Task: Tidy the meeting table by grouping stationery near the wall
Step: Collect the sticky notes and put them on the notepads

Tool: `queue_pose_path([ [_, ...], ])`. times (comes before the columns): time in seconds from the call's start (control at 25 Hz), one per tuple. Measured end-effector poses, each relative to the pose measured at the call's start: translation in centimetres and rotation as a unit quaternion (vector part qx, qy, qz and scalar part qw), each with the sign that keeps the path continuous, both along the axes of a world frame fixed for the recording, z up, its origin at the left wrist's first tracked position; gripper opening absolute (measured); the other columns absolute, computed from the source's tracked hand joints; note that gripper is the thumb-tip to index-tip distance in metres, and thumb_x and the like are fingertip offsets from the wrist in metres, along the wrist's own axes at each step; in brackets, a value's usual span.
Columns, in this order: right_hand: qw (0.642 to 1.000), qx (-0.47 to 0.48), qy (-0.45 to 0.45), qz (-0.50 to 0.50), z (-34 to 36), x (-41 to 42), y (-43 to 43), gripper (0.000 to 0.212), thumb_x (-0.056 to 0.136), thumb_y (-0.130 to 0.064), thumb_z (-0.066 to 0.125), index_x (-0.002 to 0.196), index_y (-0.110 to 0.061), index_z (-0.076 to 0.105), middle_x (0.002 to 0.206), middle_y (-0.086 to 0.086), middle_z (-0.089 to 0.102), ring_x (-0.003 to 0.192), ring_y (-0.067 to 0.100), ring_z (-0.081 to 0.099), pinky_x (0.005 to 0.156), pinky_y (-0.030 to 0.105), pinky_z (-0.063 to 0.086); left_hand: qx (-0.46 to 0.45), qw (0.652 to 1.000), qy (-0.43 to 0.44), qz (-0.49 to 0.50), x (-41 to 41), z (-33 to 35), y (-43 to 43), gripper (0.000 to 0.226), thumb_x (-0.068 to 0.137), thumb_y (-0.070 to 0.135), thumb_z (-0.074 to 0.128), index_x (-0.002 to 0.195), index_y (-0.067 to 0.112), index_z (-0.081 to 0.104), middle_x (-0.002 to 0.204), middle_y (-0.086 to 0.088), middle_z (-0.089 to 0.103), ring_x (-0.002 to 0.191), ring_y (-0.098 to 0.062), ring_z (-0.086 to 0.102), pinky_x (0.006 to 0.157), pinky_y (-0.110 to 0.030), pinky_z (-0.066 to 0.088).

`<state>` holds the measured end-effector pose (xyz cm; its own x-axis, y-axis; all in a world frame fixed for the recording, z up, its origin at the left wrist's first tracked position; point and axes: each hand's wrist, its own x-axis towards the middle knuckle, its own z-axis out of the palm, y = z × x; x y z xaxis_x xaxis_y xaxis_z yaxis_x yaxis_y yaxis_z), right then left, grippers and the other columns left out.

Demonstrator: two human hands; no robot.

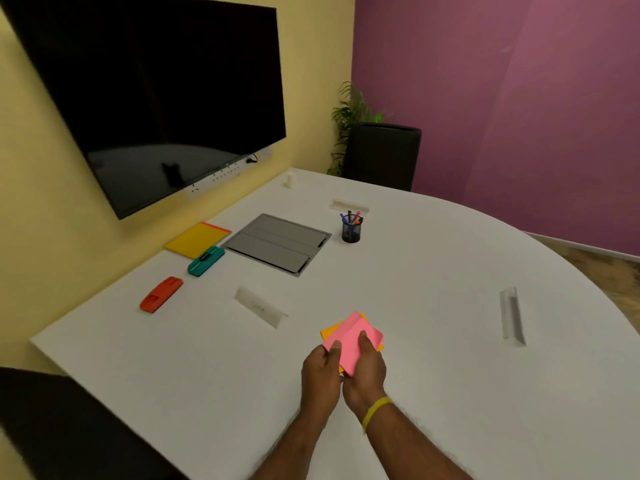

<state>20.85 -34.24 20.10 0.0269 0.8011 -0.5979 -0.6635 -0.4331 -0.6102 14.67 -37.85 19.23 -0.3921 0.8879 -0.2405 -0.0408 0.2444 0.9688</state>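
Observation:
Both of my hands hold a small stack of sticky notes [351,336], pink on top and orange beneath, above the near middle of the white table [450,271]. My left hand [320,375] grips the stack's left edge with the thumb on top. My right hand [367,370] grips its right side, thumb on the pink sheet. Near the yellow wall lie a yellow notepad [197,239], a teal eraser [206,260] and a red eraser [161,294]. A black mesh pen cup [351,228] with several pens stands further right.
A grey cable hatch [277,242] is set into the table beside the notepad. Clear name-plate holders lie at the centre [259,306], right [512,315] and back [349,205]. A small white object [291,179] stands by the wall. A black screen [156,91] hangs above; dark chairs [381,155] stand at the far end and near left.

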Motion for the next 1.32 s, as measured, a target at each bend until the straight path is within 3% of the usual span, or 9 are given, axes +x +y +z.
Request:
queue_pose_path([
  [0.12, 0.998, 0.033, -0.04, 0.024, 0.7, -3.1, -2.2, 0.027, 0.099, -0.031, 0.051, 0.119, -0.013, 0.056, 0.103, 0.013, 0.068, 0.087, 0.029, 0.065, 0.065, 0.037, 0.052, 0.023, 0.999, 0.026, -0.015, -3.0, 0.9, -2.3, 0.014, 0.099, 0.028, 0.052, 0.108, 0.03, 0.062, 0.102, 0.003, 0.072, 0.093, -0.017, 0.069, 0.078, -0.038, 0.06],
  [0.24, 0.985, 0.109, -0.13, 0.035, 0.7, -5.7, -3.2, 0.027, 0.099, -0.029, 0.053, 0.12, -0.012, 0.055, 0.107, 0.012, 0.067, 0.096, 0.029, 0.066, 0.075, 0.044, 0.057, 0.025, 0.998, 0.057, -0.023, -7.8, 1.9, -3.0, 0.016, 0.099, 0.032, 0.051, 0.104, 0.022, 0.063, 0.098, -0.006, 0.071, 0.087, -0.023, 0.069, 0.073, -0.04, 0.06],
  [0.32, 0.967, 0.15, -0.202, 0.029, 1.2, -8.1, -3.8, 0.022, 0.099, -0.028, 0.054, 0.113, -0.011, 0.055, 0.102, 0.007, 0.064, 0.092, 0.021, 0.063, 0.073, 0.039, 0.057, 0.025, 0.994, 0.095, -0.038, -12.8, 1.9, -3.8, 0.028, 0.097, 0.037, 0.051, 0.101, 0.013, 0.064, 0.094, -0.012, 0.07, 0.08, -0.026, 0.07, 0.068, -0.042, 0.058],
  [0.48, 0.912, 0.23, -0.311, 0.134, 2.2, -15.5, -5.8, 0.021, 0.102, -0.026, 0.048, 0.106, -0.011, 0.062, 0.104, 0.005, 0.066, 0.09, 0.019, 0.062, 0.065, 0.029, 0.055, 0.018, 0.988, 0.126, -0.084, -23.0, 2.5, -6.6, 0.026, 0.101, 0.032, 0.045, 0.111, 0.012, 0.058, 0.104, -0.01, 0.067, 0.075, -0.022, 0.072, 0.052, -0.02, 0.048],
  [0.68, 0.905, 0.215, -0.319, 0.182, 2.3, -25.1, -10.2, 0.021, 0.102, -0.015, 0.044, 0.109, -0.005, 0.062, 0.082, 0.014, 0.065, 0.058, 0.016, 0.059, 0.059, 0.028, 0.048, 0.02, 0.997, 0.041, -0.065, -32.8, 4.3, -9.2, 0.022, 0.105, 0.029, 0.035, 0.113, 0.017, 0.052, 0.096, -0.009, 0.071, 0.062, -0.013, 0.071, 0.055, -0.022, 0.055],
  [0.88, 0.898, 0.211, -0.322, 0.211, 2.6, -30.3, -11.6, 0.019, 0.102, -0.016, 0.045, 0.107, -0.009, 0.061, 0.08, 0.009, 0.072, 0.058, 0.016, 0.058, 0.053, 0.024, 0.044, -0.017, 0.998, 0.05, -0.022, -37.9, 4.1, -8.5, 0.03, 0.105, 0.034, 0.032, 0.107, 0.012, 0.052, 0.099, -0.015, 0.069, 0.051, -0.011, 0.066, 0.046, -0.018, 0.049],
  [1.12, 0.897, 0.209, -0.301, 0.246, 1.5, -34.9, -8.6, 0.018, 0.102, -0.018, 0.048, 0.104, -0.005, 0.059, 0.08, 0.012, 0.073, 0.056, 0.017, 0.057, 0.052, 0.025, 0.042, -0.041, 0.99, 0.135, 0.011, -42.4, 3.8, -4.9, 0.046, 0.103, 0.043, 0.031, 0.113, 0.005, 0.056, 0.107, -0.018, 0.066, 0.064, -0.019, 0.062, 0.038, -0.011, 0.039],
  [1.32, 0.904, 0.207, -0.284, 0.243, 0.1, -38.9, -5.2, 0.016, 0.1, -0.017, 0.051, 0.102, -0.004, 0.06, 0.077, 0.012, 0.074, 0.054, 0.017, 0.056, 0.053, 0.027, 0.041, -0.062, 0.988, 0.14, -0.025, -47.2, 4.0, -2.0, 0.052, 0.1, 0.053, 0.028, 0.123, 0.015, 0.054, 0.109, -0.012, 0.066, 0.068, -0.021, 0.063, 0.052, -0.021, 0.045],
])
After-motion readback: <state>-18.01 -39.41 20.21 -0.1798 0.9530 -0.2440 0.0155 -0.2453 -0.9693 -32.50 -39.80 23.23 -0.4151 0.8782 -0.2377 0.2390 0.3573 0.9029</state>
